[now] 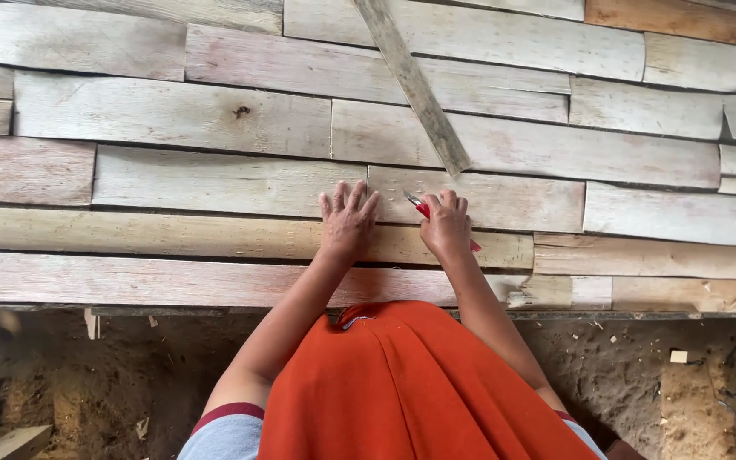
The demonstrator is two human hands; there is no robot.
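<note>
Plank surface: pale, worn wooden planks [172,115] lie edge to edge in rows across the whole upper view; both your hands work on them, near the front edge.
Ground: bare dirt [87,383] with wood chips runs below the planks' front edge.
Garment: your orange cloth [411,383] fills the bottom middle, between your forearms.
Thin slat: a narrow grey strip of wood [415,85] lies slanted over the planks, its lower end just above your right hand, apart from it.
Left hand: your left hand [348,221] is released, pressed flat on the planks with fingers spread, gripping nothing, just beside the right hand.
Right hand: your right hand [446,226] is clenched round a red-handled tool.
Red-handled tool: the tool [419,207] looks like a small knife or cutter; its tip sticks out to the upper left of your fist, touching or just over the plank, and the handle's end shows at the lower right of the fist. You cannot tell its exact kind.
</note>
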